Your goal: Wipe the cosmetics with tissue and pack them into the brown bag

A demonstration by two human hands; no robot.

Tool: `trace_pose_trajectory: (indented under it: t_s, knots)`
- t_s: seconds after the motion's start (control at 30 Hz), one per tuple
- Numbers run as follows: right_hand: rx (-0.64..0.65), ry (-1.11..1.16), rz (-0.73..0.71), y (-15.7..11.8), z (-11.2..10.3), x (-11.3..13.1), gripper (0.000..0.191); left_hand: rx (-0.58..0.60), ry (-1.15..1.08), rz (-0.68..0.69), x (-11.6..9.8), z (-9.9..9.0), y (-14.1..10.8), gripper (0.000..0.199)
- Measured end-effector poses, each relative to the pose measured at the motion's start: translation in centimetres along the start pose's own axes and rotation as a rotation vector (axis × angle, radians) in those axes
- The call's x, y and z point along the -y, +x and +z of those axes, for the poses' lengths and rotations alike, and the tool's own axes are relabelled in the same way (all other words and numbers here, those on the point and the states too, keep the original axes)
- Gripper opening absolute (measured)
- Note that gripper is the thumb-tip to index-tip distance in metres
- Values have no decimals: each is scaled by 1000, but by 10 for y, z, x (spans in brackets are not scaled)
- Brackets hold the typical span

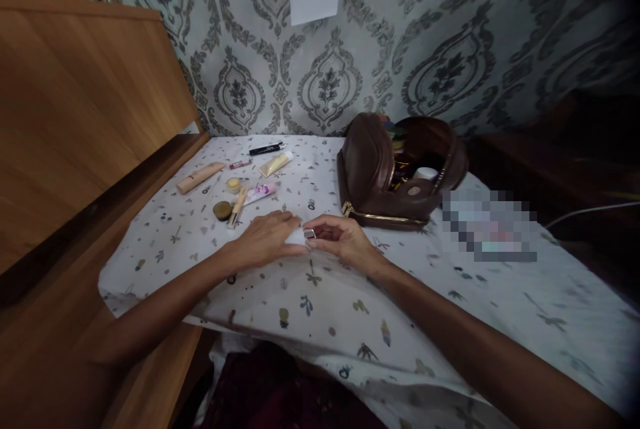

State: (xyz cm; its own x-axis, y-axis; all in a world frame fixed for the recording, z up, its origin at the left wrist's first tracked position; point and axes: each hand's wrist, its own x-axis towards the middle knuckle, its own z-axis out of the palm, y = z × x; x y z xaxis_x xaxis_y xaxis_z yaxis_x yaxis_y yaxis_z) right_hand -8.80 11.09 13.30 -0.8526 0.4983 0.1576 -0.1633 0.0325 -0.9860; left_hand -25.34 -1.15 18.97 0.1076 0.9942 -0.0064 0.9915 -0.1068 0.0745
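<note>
Over the front middle of the cloth, my left hand (263,239) is closed around a small white container (296,238), mostly covered by the fingers. My right hand (347,241) pinches a shiny silver cap (309,233) at the container's right end. Whether cap and container are joined I cannot tell. Just beyond my left hand lie a slim beige tube (237,208), a pink-and-white tube (260,194) and a round dark-gold lid or pot (223,210). To the right of my right hand, a brown cosmetic bag (370,162) stands unzipped, with several items inside, including a white round lid (426,174).
Farther back lie a large beige tube (200,178), a small yellow pot (233,184), a small red tube (241,164), a cream tube (277,164) and a black pen-like stick (267,149). A blurred-out object (493,226) sits right. A wooden panel (90,82) borders the left.
</note>
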Motion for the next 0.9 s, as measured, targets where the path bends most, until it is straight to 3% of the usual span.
trace_pose_trajectory:
  t_s: [0.17,0.33,0.5,0.6,0.77,0.9]
  knots:
    - [-39,-48,-27,0,-4,6,37,13,-78,-90,23,8,-33,38]
    - [-36,-86,-34,-1,-4,9,36,-24,-204,-134,29,18,-56,41]
    - [-130,103,-46,2,2,8,43,-44,-504,-154,24,21,-55,35]
    - [-173,225,25,3,8,5,48,-102,-622,-147,13,19,-50,34]
    - [-88,282,187,-1,17,2,43,-175,-591,-162,-10,20,-37,35]
    - [-73,261,100,-3,18,7,43,-306,-560,-172,-18,19,-28,35]
